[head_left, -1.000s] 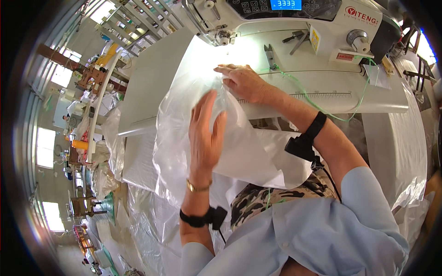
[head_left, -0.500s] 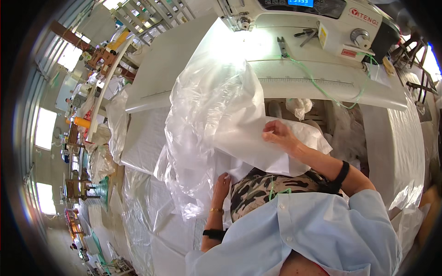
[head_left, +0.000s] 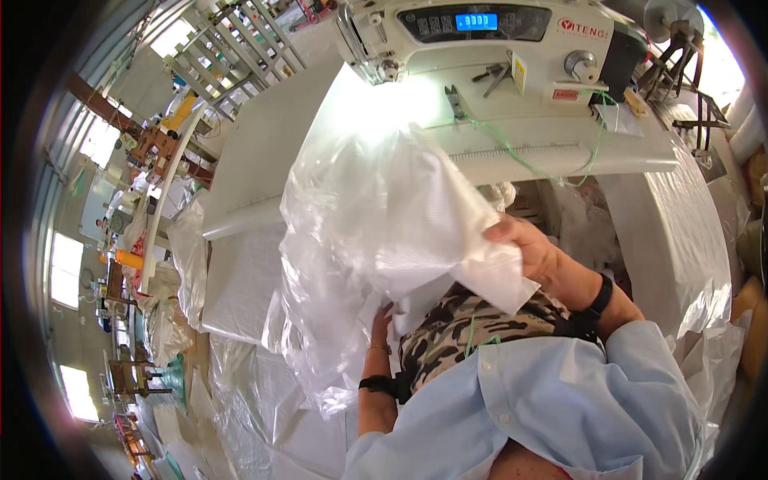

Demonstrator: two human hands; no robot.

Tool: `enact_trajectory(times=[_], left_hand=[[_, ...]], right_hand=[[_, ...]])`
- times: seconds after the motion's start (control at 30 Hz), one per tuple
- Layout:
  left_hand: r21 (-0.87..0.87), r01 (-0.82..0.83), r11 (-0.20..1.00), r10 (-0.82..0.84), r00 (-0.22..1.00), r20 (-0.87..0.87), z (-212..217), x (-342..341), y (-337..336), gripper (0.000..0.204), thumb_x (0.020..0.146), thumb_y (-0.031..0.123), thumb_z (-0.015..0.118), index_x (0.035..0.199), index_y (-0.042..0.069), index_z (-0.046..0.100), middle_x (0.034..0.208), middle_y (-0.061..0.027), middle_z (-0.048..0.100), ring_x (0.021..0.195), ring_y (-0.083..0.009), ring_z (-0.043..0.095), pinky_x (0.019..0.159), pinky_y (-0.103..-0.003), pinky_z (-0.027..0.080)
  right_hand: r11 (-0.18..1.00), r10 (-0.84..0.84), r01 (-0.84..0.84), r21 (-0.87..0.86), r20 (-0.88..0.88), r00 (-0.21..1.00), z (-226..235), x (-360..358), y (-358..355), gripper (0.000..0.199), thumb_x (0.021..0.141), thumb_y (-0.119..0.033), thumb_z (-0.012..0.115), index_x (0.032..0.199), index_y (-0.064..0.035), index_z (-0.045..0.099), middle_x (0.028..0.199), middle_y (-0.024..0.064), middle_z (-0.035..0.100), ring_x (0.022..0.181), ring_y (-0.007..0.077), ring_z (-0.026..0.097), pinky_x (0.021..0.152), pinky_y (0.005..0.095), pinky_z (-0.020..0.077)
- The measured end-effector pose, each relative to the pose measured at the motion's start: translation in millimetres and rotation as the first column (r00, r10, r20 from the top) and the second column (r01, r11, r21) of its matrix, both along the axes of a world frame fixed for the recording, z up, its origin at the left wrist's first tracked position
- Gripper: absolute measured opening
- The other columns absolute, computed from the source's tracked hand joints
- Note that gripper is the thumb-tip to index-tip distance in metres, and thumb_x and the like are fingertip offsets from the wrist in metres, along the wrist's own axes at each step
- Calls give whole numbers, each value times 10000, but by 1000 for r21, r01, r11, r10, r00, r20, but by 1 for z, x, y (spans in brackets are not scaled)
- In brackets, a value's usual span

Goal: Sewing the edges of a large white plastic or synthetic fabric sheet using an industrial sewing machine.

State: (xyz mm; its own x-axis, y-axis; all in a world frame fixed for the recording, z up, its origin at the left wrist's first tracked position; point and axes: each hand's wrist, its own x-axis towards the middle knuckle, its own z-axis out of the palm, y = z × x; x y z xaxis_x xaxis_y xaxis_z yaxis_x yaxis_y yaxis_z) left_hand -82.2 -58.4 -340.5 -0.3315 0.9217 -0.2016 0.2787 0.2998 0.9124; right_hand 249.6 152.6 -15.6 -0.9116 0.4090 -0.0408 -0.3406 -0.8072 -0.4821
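A white woven plastic sheet [head_left: 424,216] with a shiny clear film [head_left: 320,248] hangs from under the sewing machine's head [head_left: 380,60] down toward my lap. My right hand [head_left: 530,250] is closed on the sheet's right edge, lifting it so a corner points down over my camouflage-patterned clothing. Lower down on the left, my left hand [head_left: 382,326] is against the sheet's lower part. Folds cover most of its fingers, so its grip cannot be made out. Bright lamp light washes out the needle area.
Thread snips [head_left: 454,102] and a dark tool [head_left: 494,78] lie on the machine bed. Green thread [head_left: 520,158] trails across the ruler edge [head_left: 544,150]. More plastic sheeting [head_left: 668,232] hangs at right. Shelving and a yellow thread cone [head_left: 128,258] stand at left.
My right hand, before resting over the sheet with bent fingers, has taken hold of its edge and raised it. My left hand has slipped further behind the folds. The whole view has shifted.
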Motion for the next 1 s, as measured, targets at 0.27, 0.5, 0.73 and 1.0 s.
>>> enact_trajectory(times=[0.27, 0.5, 0.73, 1.0], left_hand=[[-61, -340, 938, 339, 940, -18, 41, -27, -4, 577, 831, -65, 582, 1390, 50, 498, 1414, -166, 491, 1152, -308, 628, 915, -381, 518], [318, -693, 647, 761, 557, -333, 191, -209, -38, 507, 851, -40, 582, 1349, 39, 530, 1353, -173, 540, 1145, -316, 625, 931, -381, 512], [378, -735, 563, 760, 281, -585, 348, -386, -45, 440, 871, -15, 583, 1308, 29, 561, 1291, -181, 590, 1138, -325, 622, 947, -381, 505], [-269, -642, 718, 244, 594, -767, 202, -330, -8, 368, 893, 14, 583, 1262, 17, 597, 1220, -190, 646, 1130, -335, 618, 965, -381, 497]], right_hand=[[973, -196, 197, -125, 15, 980, -14, 33, 9, 485, 884, -166, 607, 1309, 52, 522, 1171, 180, 666, 993, 281, 697, 906, 398, 566], [985, -66, -15, 172, 456, 887, -50, 26, 11, 298, 896, -188, 697, 1097, 32, 698, 1111, 83, 700, 960, 155, 679, 892, 303, 526], [727, 103, -492, 479, 632, 768, -62, -50, -20, 425, 962, -369, 651, 1133, 19, 686, 1009, 28, 681, 914, 105, 617, 829, 270, 505], [797, 74, -437, 417, 650, 756, -79, -93, -30, 358, 934, -328, 686, 1092, -8, 698, 917, 16, 668, 811, 92, 604, 683, 268, 496]])
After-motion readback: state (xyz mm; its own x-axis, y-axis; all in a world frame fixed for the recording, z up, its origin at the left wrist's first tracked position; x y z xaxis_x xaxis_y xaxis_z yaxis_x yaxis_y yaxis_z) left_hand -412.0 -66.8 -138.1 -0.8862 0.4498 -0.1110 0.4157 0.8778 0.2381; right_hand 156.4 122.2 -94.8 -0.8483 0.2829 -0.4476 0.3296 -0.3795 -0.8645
